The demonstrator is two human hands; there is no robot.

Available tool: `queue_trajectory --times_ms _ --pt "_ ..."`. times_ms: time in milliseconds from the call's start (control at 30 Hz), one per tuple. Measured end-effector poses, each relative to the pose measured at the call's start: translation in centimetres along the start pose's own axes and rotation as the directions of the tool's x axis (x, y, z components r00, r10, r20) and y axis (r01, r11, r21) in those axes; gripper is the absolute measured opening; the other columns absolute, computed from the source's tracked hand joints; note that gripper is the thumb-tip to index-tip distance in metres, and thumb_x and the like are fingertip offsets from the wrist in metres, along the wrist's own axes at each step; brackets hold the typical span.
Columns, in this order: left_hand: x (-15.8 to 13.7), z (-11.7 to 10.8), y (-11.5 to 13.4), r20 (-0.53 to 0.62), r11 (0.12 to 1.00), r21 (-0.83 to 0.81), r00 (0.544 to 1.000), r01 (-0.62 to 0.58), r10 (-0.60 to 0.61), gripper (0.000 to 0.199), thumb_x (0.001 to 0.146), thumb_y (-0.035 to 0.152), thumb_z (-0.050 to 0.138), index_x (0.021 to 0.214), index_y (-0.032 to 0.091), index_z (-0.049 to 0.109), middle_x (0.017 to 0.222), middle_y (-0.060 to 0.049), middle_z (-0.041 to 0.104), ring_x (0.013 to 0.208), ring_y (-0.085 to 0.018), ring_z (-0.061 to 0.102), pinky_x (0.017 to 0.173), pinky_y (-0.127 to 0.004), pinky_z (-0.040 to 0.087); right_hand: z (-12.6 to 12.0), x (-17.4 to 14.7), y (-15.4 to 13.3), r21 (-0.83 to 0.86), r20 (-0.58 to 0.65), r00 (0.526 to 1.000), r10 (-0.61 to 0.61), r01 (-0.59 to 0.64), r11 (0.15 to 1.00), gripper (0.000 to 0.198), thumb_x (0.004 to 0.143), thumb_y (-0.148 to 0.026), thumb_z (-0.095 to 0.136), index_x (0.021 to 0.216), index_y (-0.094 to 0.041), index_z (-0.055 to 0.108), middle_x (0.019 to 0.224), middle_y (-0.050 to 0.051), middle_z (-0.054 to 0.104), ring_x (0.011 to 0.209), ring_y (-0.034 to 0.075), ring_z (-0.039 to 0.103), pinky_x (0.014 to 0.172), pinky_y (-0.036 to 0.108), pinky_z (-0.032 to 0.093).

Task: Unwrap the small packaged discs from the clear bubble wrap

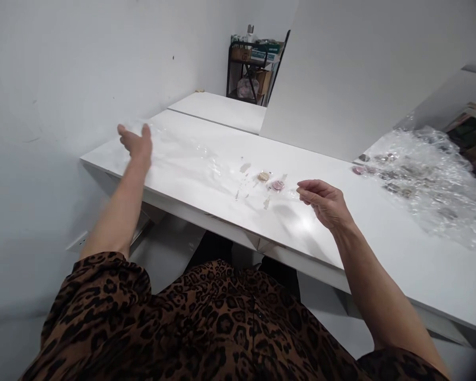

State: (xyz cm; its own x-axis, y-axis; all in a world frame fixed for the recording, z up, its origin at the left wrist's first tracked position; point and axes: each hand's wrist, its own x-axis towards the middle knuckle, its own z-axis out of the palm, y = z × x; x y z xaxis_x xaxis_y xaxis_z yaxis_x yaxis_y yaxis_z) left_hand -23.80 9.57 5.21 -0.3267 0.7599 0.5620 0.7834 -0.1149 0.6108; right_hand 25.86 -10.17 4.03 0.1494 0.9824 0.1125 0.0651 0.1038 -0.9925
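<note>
My left hand [137, 142] is raised over the table's far left end, slightly blurred, with thumb and fingers spread and nothing clearly held. My right hand [323, 201] is closed in a pinch above the tabletop, on the edge of a clear plastic film [208, 159]. That film stretches across the table towards my left hand; whether it touches that hand I cannot tell. Left of my right fingertips lie a small round pink piece [278, 185] and a small round gold-coloured piece [264, 176], which appear to be under or inside the plastic.
A heap of crinkled clear plastic packets [424, 169] with small dark and pink pieces covers the right of the white table [384, 254]. A tall white panel [341, 79] stands behind. A wall [83, 79] borders the left. A black shelf rack [248, 69] holds boxes at the back.
</note>
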Motion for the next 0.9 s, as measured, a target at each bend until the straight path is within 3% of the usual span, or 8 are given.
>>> queue_trajectory --times_ms 100,167,267,433,533,633,800,900 --pt "-6.8 0.9 3.6 0.135 0.978 0.031 0.97 -0.208 0.202 0.124 0.071 0.103 0.019 0.161 0.017 0.028 0.167 -0.016 0.035 0.156 -0.038 0.024 0.125 -0.056 0.019 1.2 -0.7 -0.6 -0.032 0.048 0.999 -0.02 0.022 0.999 0.031 0.065 -0.037 0.089 0.089 -0.022 0.077 0.07 -0.001 0.064 0.062 0.011 0.055 0.057 0.027 0.046" --pt "-11.2 2.1 6.4 0.411 0.844 -0.066 0.757 -0.532 0.509 0.112 0.077 0.096 0.038 0.161 0.022 0.034 0.166 -0.015 0.039 0.159 -0.04 0.018 0.127 -0.056 0.012 1.6 -1.5 -1.4 -0.03 0.05 0.998 -0.03 0.032 0.999 0.029 0.067 -0.037 0.088 0.089 -0.023 0.077 0.069 -0.001 0.063 0.062 0.011 0.055 0.058 0.027 0.047" --pt "-15.5 4.7 9.8 0.51 0.582 -0.272 0.398 -0.766 0.763 0.095 0.086 0.08 0.051 0.162 0.025 0.036 0.167 -0.015 0.038 0.16 -0.041 0.016 0.128 -0.056 0.003 1.7 -3.0 -3.2 0.016 0.014 1.0 0.006 -0.006 1.0 0.027 0.066 -0.033 0.09 0.088 -0.025 0.078 0.074 0.0 0.066 0.066 0.011 0.058 0.061 0.027 0.051" --pt "-17.1 9.0 13.5 0.493 0.501 -0.38 0.288 -0.778 0.821 0.061 0.094 0.043 0.056 0.151 0.02 0.05 0.145 -0.019 0.062 0.145 -0.038 0.046 0.122 -0.058 0.024 0.4 -6.4 -6.5 0.112 -0.054 0.998 0.03 -0.024 0.993 0.026 0.063 -0.027 0.092 0.086 -0.026 0.082 0.076 0.003 0.068 0.067 0.012 0.059 0.057 0.024 0.05" --pt "-16.4 10.5 14.8 0.562 0.601 -0.412 0.328 -0.685 0.759 0.024 0.095 0.027 0.052 0.105 0.016 0.071 0.087 -0.016 0.073 0.095 -0.031 0.069 0.094 -0.048 0.048 -0.9 -8.6 -7.2 0.11 -0.072 0.996 0.059 -0.051 0.993 0.026 0.061 -0.03 0.093 0.085 -0.028 0.083 0.07 0.003 0.064 0.062 0.012 0.056 0.054 0.025 0.049" --pt "-14.9 10.9 15.2 0.544 0.748 -0.401 0.519 -0.529 0.659 0.019 0.093 0.028 0.057 0.077 0.02 0.062 0.057 -0.007 0.056 0.07 -0.026 0.063 0.077 -0.04 0.048 -2.0 -11.2 -6.1 0.032 0.029 0.986 0.166 -0.167 0.985 0.022 0.064 -0.036 0.092 0.084 -0.031 0.084 0.069 0.004 0.064 0.06 0.014 0.055 0.053 0.027 0.049" --pt "-10.1 10.1 13.0 0.498 0.907 -0.38 0.786 -0.184 0.368 0.024 0.086 0.029 0.069 0.07 0.023 0.053 0.051 0.002 0.041 0.074 -0.025 0.063 0.084 -0.036 0.045 -5.3 -17.8 -2.6 -0.173 0.269 0.887 0.375 -0.339 0.925 0.017 0.076 -0.054 0.079 0.081 -0.038 0.084 0.065 0.005 0.058 0.057 0.017 0.054 0.053 0.034 0.048" --pt "-7.1 9.2 10.4 0.482 0.973 -0.153 0.847 -0.172 0.225 0.013 0.091 0.033 0.062 0.084 0.022 0.059 0.061 -0.002 0.057 0.094 -0.028 0.067 0.096 -0.038 0.045 -9.1 -23.3 1.1 -0.368 0.25 0.811 0.529 -0.426 0.827 0.019 0.072 -0.063 0.073 0.078 -0.047 0.082 0.067 0.006 0.06 0.061 0.027 0.062 0.057 0.047 0.052"
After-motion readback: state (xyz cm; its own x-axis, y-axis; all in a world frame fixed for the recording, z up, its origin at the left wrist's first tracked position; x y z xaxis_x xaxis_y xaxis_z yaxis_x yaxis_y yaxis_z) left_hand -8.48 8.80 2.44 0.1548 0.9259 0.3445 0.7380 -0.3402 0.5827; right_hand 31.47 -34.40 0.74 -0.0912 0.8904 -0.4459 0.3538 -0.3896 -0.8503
